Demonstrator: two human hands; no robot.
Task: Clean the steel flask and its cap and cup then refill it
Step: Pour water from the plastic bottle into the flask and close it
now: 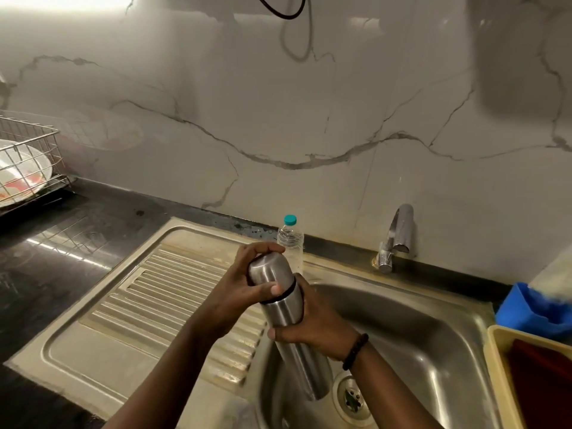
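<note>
Meanwhile, at a kitchen counter, a wire dish rack holding a white plate stands far left, well apart from the work. Over the ribbed drainboard, the left hand curls round the steel cup capping the flask, a grip that looks suited to twisting it off. The right hand clamps the tilted flask's body to steady it above the sink, where spills would drain. A plastic water bottle with a teal lid waits just behind, probably for refilling. The tap runs dry; a blue cloth lies at right.
</note>
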